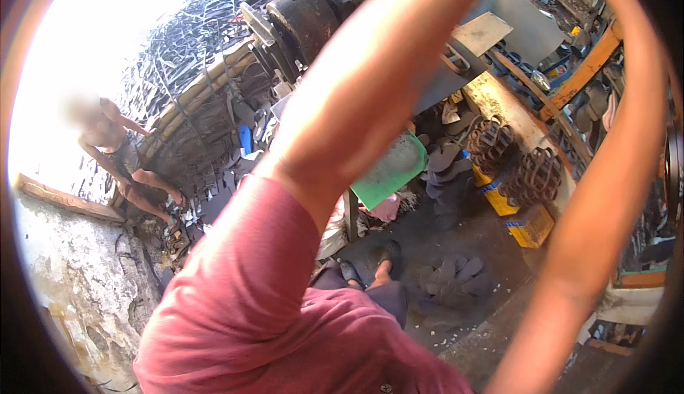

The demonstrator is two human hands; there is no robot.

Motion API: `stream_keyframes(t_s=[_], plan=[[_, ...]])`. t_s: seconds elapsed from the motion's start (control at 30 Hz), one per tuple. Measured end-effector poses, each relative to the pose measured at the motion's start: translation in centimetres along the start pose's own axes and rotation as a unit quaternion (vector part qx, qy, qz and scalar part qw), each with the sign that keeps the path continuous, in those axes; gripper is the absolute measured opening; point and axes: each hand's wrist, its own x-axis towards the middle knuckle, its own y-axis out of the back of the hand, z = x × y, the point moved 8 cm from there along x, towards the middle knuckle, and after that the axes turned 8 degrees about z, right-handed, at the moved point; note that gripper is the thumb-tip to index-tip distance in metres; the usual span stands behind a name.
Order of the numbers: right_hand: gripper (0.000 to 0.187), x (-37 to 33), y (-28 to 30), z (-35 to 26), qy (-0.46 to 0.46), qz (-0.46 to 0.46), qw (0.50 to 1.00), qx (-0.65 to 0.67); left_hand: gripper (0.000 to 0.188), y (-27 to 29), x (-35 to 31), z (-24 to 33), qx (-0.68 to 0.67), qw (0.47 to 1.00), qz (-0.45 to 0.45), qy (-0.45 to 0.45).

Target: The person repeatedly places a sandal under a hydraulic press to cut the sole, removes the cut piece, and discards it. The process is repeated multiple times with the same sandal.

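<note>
Both my arms reach up across the view, and neither hand shows; they lie beyond the upper edge. My left arm (342, 116), in a dark red sleeve, crosses the middle and hides part of the workplace. Bare and slightly blurred, my right forearm (577, 258) curves up along the right side. Beneath the left forearm is a green board (399, 173) with a pale, worn surface. Beyond that arm stands a dark, heavy machine (306, 20) with a rounded housing. What either hand holds or touches is hidden.
At left a person (107, 130) sits beside a heap of dark strips (178, 52). Looped dark bundles (531, 177) rest above yellow boxes (531, 226). Flat, sole-shaped pieces (456, 280) lie on the floor near my feet (385, 262). An orange frame (581, 73) stands at right.
</note>
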Motion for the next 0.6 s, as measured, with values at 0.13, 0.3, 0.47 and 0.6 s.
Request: stream_keyframes(t_s=[0.13, 0.3, 0.47, 0.6], plan=[[0.041, -20.0, 6.6, -7.5, -0.22, 0.041, 0.963, -0.149, 0.037, 2.3, -13.3, 14.6, -0.12, 0.955, -0.151, 0.224], [0.072, -46.4, 1.1, -22.4, -0.368, -0.334, 0.827, 0.262, 0.042, -2.6, -38.9, 24.2, -0.198, 0.808, -0.554, -0.021], [0.076, -31.6, 6.8, -10.3, -0.213, -0.34, 0.913, 0.076, 0.066, 13.7, -39.3, 24.4, -0.345, 0.785, -0.287, 0.426], [0.066, -14.5, 7.6, -2.1, -0.051, -0.307, 0.948, -0.064, 0.073, 25.3, -57.3, 22.4, 0.071, 0.556, -0.478, 0.677]])
